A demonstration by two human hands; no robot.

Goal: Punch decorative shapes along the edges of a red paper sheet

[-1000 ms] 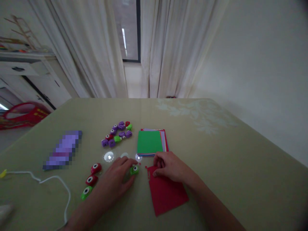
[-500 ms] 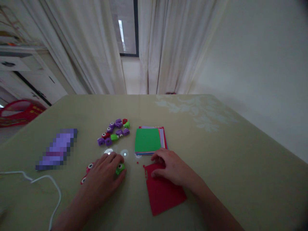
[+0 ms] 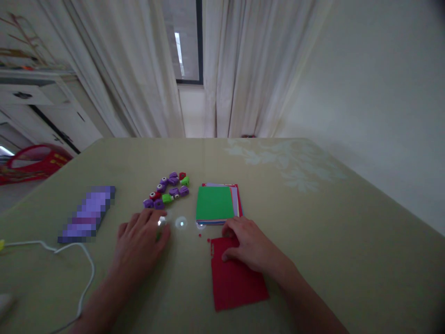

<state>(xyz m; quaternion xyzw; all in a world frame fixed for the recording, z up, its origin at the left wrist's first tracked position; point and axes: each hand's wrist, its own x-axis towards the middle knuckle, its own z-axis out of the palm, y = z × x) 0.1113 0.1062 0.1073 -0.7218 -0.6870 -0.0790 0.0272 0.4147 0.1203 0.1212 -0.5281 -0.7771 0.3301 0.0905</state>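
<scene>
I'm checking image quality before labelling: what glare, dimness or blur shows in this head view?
Head view: dim overall; small bright glare spots reflect off the table between the left hand and the green paper stack; a pixelated purple patch hides one item; the edges bend from lens distortion.

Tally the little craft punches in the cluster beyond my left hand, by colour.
Purple plastic craft punches: about 7 (tightly packed, hard to separate)
Red plastic craft punches: 2
Green plastic craft punches: 2
Total: about 11
</scene>
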